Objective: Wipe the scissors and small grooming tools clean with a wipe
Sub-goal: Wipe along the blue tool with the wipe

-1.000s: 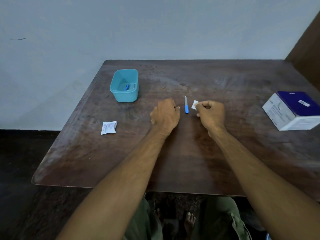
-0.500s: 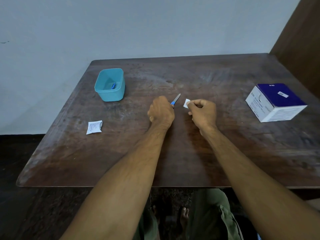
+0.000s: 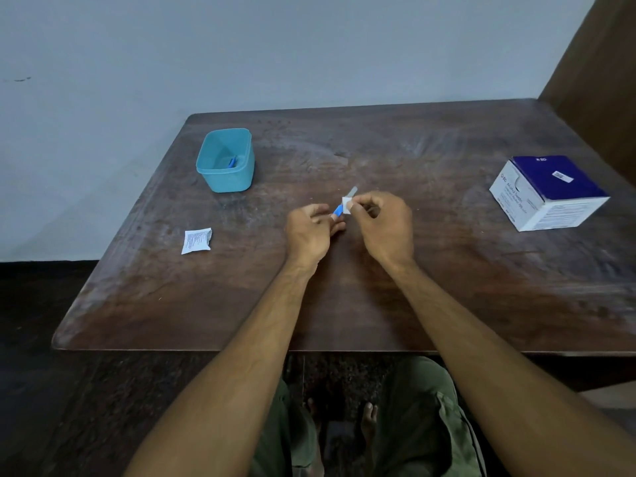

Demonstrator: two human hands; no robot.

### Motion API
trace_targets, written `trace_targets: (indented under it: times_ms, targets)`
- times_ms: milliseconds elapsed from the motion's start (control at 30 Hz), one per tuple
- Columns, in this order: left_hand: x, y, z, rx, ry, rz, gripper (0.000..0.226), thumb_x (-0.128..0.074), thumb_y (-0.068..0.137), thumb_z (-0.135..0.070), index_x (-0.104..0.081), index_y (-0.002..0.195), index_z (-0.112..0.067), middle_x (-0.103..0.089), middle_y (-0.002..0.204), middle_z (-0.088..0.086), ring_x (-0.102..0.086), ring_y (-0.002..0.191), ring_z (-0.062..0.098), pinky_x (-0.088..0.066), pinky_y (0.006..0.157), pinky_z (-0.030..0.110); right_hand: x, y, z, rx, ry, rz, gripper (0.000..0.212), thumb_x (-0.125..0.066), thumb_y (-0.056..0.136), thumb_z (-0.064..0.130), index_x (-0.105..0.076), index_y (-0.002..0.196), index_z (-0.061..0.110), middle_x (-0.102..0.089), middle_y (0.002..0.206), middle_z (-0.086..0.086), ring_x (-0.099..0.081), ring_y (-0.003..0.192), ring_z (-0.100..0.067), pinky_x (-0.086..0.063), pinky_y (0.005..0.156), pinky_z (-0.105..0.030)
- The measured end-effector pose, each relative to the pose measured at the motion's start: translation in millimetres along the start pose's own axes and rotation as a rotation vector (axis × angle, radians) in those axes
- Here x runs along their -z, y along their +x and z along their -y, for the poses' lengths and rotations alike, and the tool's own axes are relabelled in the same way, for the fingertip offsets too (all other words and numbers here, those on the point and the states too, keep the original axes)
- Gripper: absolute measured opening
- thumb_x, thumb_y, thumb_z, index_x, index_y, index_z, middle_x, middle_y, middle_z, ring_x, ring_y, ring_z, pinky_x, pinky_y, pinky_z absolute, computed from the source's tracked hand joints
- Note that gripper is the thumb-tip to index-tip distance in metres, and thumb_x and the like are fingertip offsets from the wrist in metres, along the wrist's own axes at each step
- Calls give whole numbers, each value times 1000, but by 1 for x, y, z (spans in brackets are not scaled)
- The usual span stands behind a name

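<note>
head cam | looks forward-down | table (image 3: pixel 344 304) near | wall (image 3: pixel 241 46) behind

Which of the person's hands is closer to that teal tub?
Left. The left hand sits below-right of the teal tub; the right hand lies farther right.

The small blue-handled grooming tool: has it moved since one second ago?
Yes. The small blue-handled grooming tool lay flat on the brown wooden table between the hands; now the left hand holds it up against the white wipe.
</note>
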State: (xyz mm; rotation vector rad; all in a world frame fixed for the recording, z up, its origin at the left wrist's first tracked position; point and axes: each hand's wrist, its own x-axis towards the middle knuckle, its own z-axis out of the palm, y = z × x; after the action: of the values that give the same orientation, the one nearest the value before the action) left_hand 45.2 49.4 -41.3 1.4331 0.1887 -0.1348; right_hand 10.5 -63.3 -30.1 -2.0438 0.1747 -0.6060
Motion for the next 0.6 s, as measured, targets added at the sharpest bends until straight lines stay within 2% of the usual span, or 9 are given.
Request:
trace_targets:
  times_ms: [67, 133, 200, 400, 533, 600]
  targets:
    - [3, -6, 5, -13, -21, 52, 16, -58, 90, 5, -65, 102, -3, -74, 84, 11, -73, 73, 14, -54, 65, 17, -4, -5, 4, 56, -62, 42, 9, -68, 86, 26, -74, 81, 21, -66, 79, 11, -58, 70, -2, -43, 65, -14]
    - [6, -10, 11, -46, 1, 106, 16, -60, 90, -2, -71, 95, -12, -76, 86, 4, -73, 83, 13, -55, 73, 21, -7, -10, 7, 107, -162, 112, 9, -67, 88, 28, -73, 84, 22, -64, 83, 10, -55, 74, -3, -42, 66, -16]
    - [10, -12, 14, -59, -1, 142, 16, -60, 92, -6, -72, 97, -15, -76, 90, 2, -72, 90, 13, -55, 80, 26, -10, -13, 8, 138, -237, 149, 10, -64, 90, 26, -72, 87, 21, -60, 85, 10, -53, 77, -3, -40, 67, -18]
    - [15, -15, 12, -71, -98, 160, 27, -55, 92, 4, -63, 116, -5, -76, 88, -1, -71, 89, 11, -56, 77, 19, -9, -4, 12, 142, -360, 183, 13, -59, 92, 19, -71, 88, 16, -63, 96, -2, -58, 86, -16, -40, 69, -26]
    - [16, -15, 11, -34, -164, 122, 41, -56, 94, 0, -48, 134, -1, -74, 87, -3, -70, 89, 9, -56, 82, 23, -9, -10, 15, 235, -331, 245, 10, -62, 90, 15, -72, 89, 13, -64, 93, -5, -58, 85, -18, -44, 72, -30]
    - [15, -16, 12, -37, -203, 124, 45, -54, 93, 4, -43, 136, 0, -74, 85, -3, -70, 86, 8, -56, 82, 21, -8, -6, 16, 231, -312, 225, 11, -62, 90, 14, -72, 88, 12, -65, 92, -5, -56, 81, -15, -41, 70, -27]
